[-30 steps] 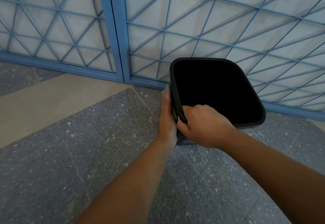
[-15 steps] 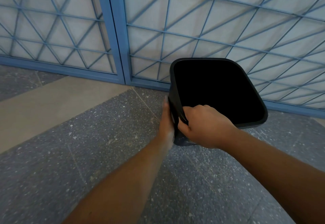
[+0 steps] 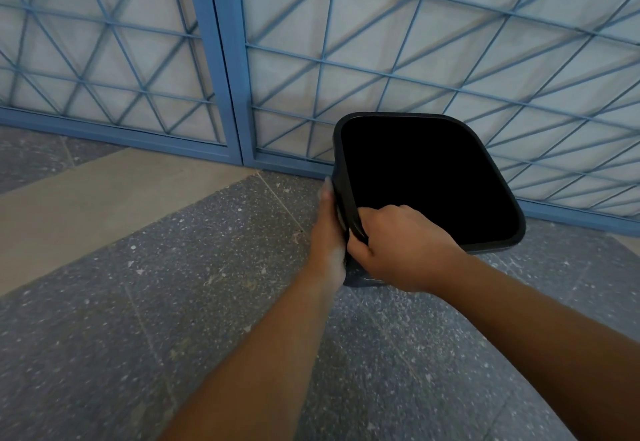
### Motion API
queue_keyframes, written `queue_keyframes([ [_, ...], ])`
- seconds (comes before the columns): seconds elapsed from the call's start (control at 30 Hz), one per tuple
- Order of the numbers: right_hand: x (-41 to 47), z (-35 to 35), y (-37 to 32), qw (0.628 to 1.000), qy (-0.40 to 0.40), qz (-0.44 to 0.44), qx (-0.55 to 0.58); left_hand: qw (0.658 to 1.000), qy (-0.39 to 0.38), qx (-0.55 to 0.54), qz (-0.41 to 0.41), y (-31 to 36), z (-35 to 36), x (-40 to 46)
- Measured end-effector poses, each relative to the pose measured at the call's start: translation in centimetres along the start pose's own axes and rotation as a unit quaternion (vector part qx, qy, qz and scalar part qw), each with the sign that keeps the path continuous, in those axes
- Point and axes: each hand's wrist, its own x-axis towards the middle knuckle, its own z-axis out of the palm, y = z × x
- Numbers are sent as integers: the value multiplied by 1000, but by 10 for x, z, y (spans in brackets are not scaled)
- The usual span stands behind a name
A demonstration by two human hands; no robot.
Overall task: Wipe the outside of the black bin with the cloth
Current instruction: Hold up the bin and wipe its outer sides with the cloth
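The black bin [image 3: 401,115] stands on the floor against a blue gate, its open top facing me. My right hand [image 3: 401,246] grips the rim at the near left corner, fingers curled over the edge into the bin. My left hand [image 3: 327,226] lies flat against the bin's left outer wall, fingers straight and pointing away from me. No cloth shows in this view; whatever lies between the left palm and the wall is hidden.
A blue metal gate [image 3: 221,70] with a diagonal lattice over pale panels runs along the back, right behind the bin. The floor is speckled grey stone [image 3: 173,302] with a beige strip [image 3: 86,205] to the left.
My left hand slid down the bin's left wall, then back up a little. The right hand kept its grip on the rim and the bin stayed put.
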Motion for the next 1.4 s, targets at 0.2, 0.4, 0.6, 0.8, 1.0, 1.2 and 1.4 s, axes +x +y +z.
queue_keyframes([
  [0.2,-2,-4,-1,1000,-12,-1,1,999,-29,-38,17,-16,-7,-9],
  [0.4,-1,-2,-1,1000,-8,-2,3,992,-10,19,122,-6,0,-16],
  [0.6,0,-3,-4,1000,-4,-6,3,997,-22,-46,55,-12,-13,11],
  [0.8,-2,-4,-2,1000,-13,-8,0,995,-33,-16,98,-23,-16,-6],
  [1.0,0,-1,-3,1000,-4,-17,-7,995,-6,3,96,-7,-10,-16],
  [1.2,-2,-2,-5,1000,-7,-11,-9,998,-23,-34,38,-15,-15,-9],
  [1.4,-1,-1,-6,1000,0,-12,-18,997,-26,-11,77,-12,-11,-22],
])
